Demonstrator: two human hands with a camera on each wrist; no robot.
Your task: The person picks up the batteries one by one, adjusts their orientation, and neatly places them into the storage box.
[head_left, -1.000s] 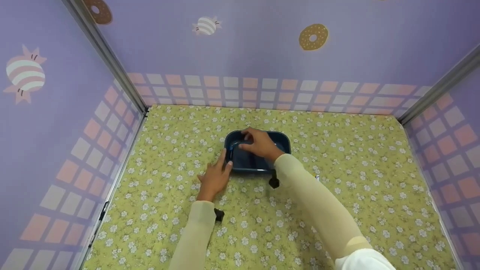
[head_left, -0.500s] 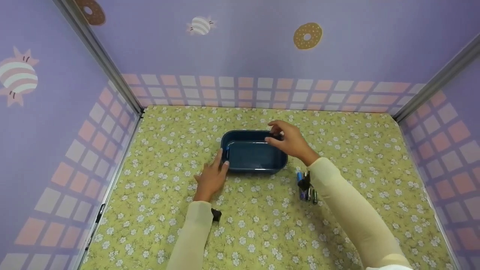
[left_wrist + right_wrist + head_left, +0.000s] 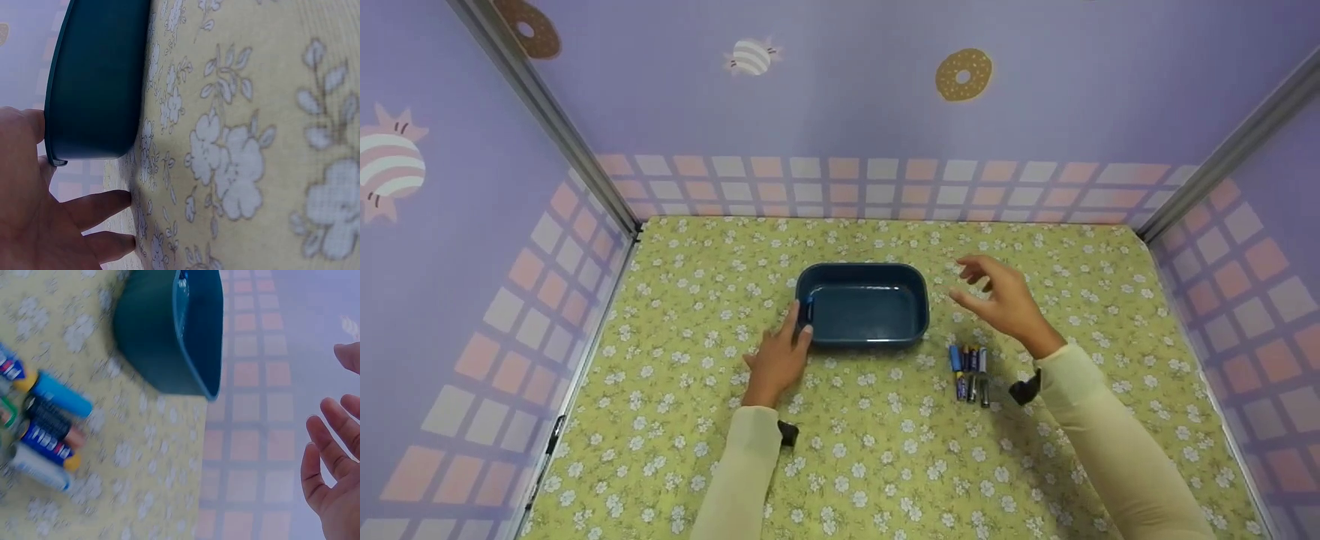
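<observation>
A dark teal plastic basin (image 3: 864, 315) stands on the flowered cloth. Inside it, against the left wall, lies a battery (image 3: 810, 309) with a blue end. My left hand (image 3: 778, 366) rests at the basin's left side, thumb and forefinger at the rim. In the left wrist view its other fingers (image 3: 104, 208) spread down toward the cloth. Right of the basin, my right hand (image 3: 1003, 304) hangs in the air, fingers loosely bent and holding nothing. Below it lie several batteries (image 3: 971, 375) in two rows; the right wrist view shows blue, dark and pale ones (image 3: 48, 430).
Purple walls (image 3: 840, 90) with a pink and white checked band rise at the back and both sides. Metal frame posts (image 3: 547, 112) stand in the corners. Flowered cloth (image 3: 870, 465) covers the surface around the basin. A black wrist mount (image 3: 1025, 388) sits on the right sleeve.
My right hand has risen out of the basin and moved right, to beyond its right rim, uncovering the basin's inside and the batteries. The left hand stays at the rim.
</observation>
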